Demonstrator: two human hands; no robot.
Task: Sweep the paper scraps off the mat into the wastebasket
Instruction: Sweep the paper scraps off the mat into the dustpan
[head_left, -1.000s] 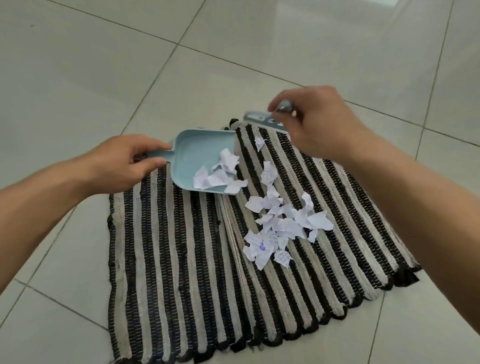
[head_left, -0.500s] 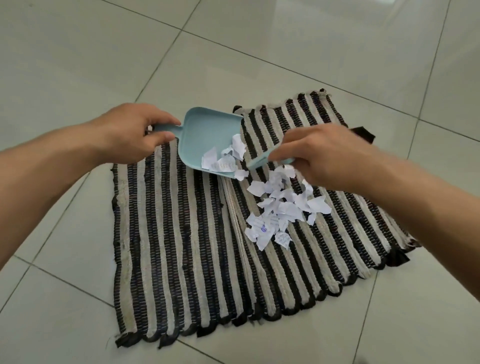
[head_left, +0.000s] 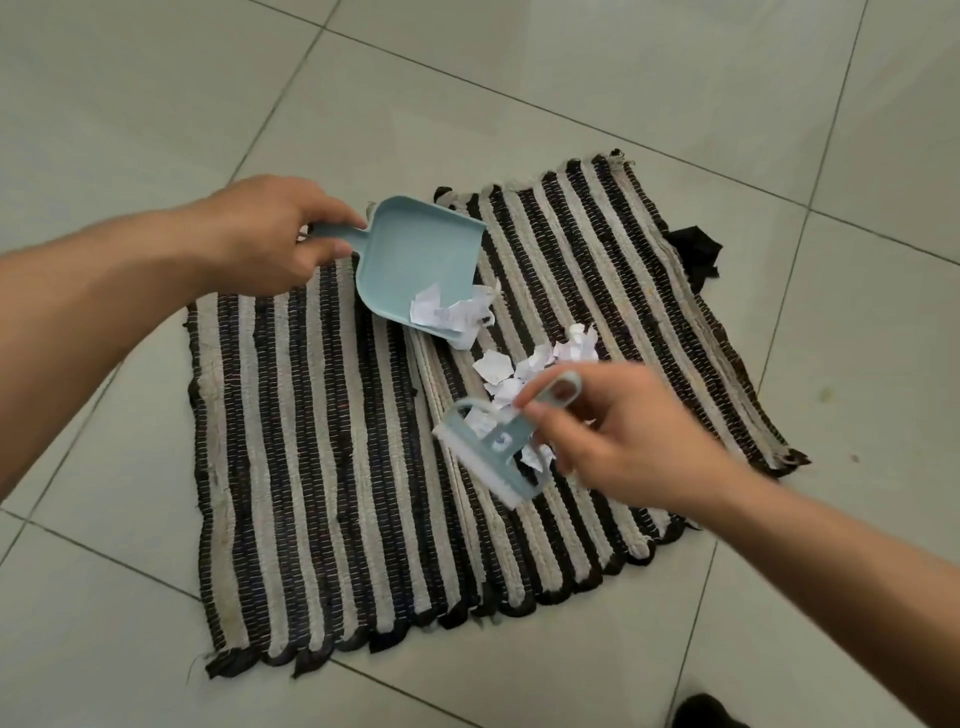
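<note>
A black-and-cream striped mat (head_left: 322, 467) lies on the tiled floor. My left hand (head_left: 260, 234) grips the handle of a light blue dustpan (head_left: 415, 254), whose open lip rests on the mat with a few paper scraps (head_left: 447, 312) at its mouth. A loose pile of white paper scraps (head_left: 530, 364) lies on the mat just right of the pan. My right hand (head_left: 618, 436) holds a small light blue brush (head_left: 493, 447) by its looped handle, its white bristles at the near side of the pile. No wastebasket is in view.
Pale floor tiles (head_left: 156, 104) surround the mat. A black cloth bit (head_left: 693, 249) sticks out at the mat's far right edge. A dark object (head_left: 706, 714) shows at the bottom edge.
My right hand has carried the brush from the far edge of the mat, over the pile, down to its near side. The dustpan has stayed at the pile's left.
</note>
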